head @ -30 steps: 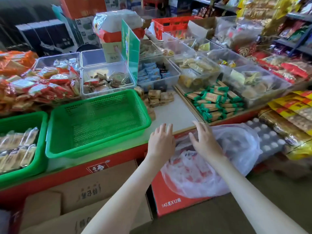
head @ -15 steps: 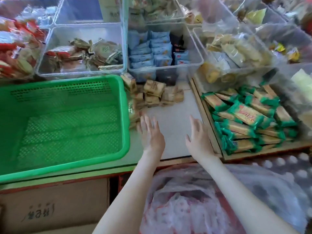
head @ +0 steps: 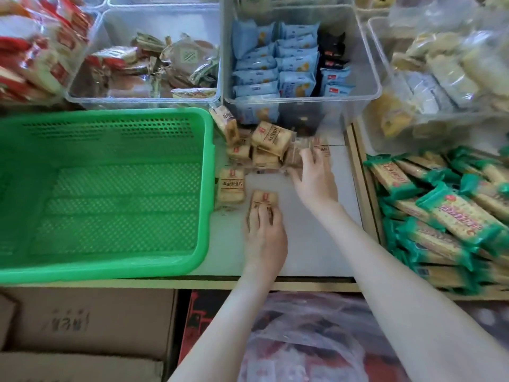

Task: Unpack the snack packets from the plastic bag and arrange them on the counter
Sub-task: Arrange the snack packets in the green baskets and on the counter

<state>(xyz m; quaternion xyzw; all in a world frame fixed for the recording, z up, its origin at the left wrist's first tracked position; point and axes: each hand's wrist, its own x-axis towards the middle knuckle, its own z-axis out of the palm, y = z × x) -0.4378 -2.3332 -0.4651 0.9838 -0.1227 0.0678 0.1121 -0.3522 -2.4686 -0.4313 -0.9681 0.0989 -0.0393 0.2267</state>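
Several tan snack packets lie in a loose pile on the white counter, just in front of the clear bins. My left hand rests its fingers on one separate tan packet nearer to me. My right hand reaches into the right end of the pile. Its fingers curl over a tan packet there. Another single packet lies beside the green basket. The translucent plastic bag sits below the counter edge, between my forearms, with reddish contents showing through.
An empty green basket takes up the counter's left. Clear bins behind hold blue packets and brown wrapped snacks. A wooden tray of green-wrapped bars is at the right. Cardboard boxes stand below at the left.
The view has moved closer to the counter. Both hands went forward from above the bag onto the counter; the left now touches a single packet, the right has reached the pile.
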